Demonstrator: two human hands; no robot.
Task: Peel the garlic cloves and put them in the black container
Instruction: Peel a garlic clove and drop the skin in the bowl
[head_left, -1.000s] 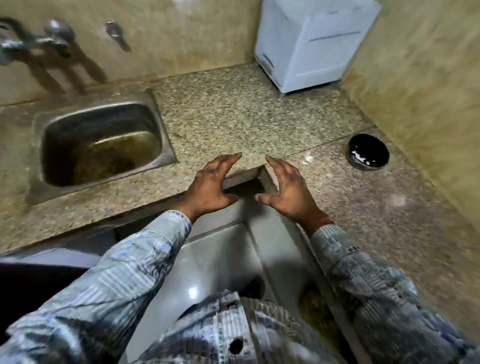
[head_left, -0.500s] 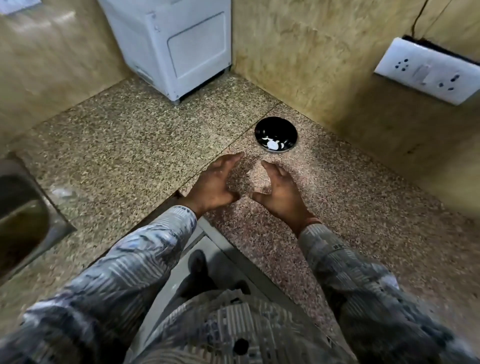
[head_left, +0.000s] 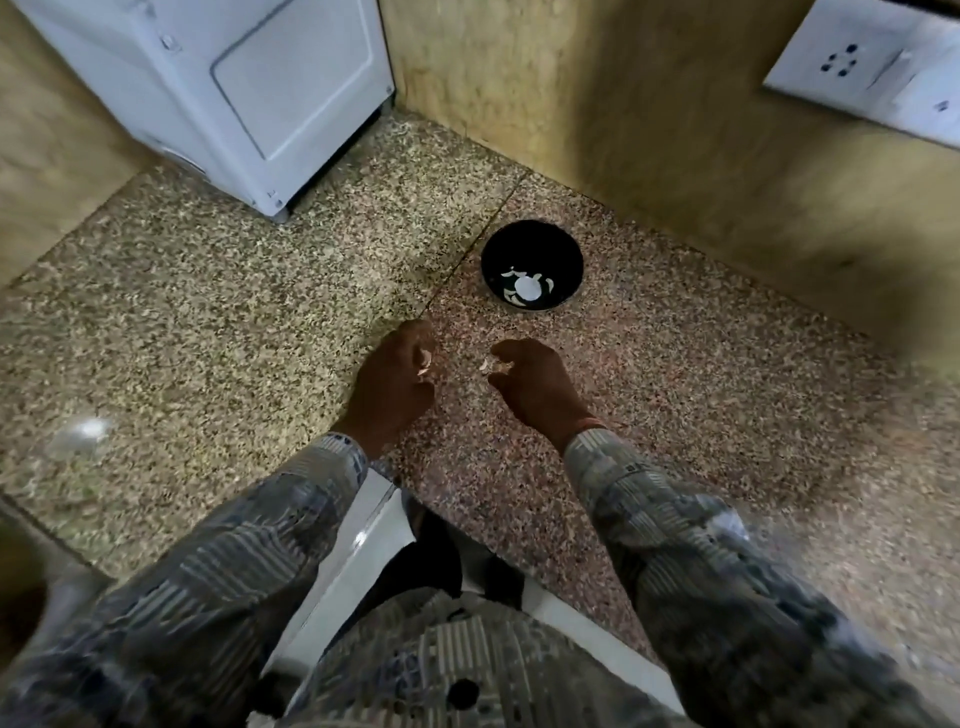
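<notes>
Black round container (head_left: 531, 244) sat on the speckled granite table (head_left: 208, 312), just beyond both hands. Left hand (head_left: 395, 379) and right hand (head_left: 540, 387) curled their fingers at small pale garlic cloves (head_left: 425, 358); blur hid whether they pinched them. The cloves looked light, with slippery, papery skin, and were probably best nipped at the ends.

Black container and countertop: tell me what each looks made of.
Black container: glossy black, with a smooth inner wall and a soft sheen. It could be plastic or glazed ceramic; the blur leaves that open. Countertop: polished speckled stone, granite-like. Two slabs, beige-flecked on the left and reddish on the right, meet at a straight seam.
</notes>
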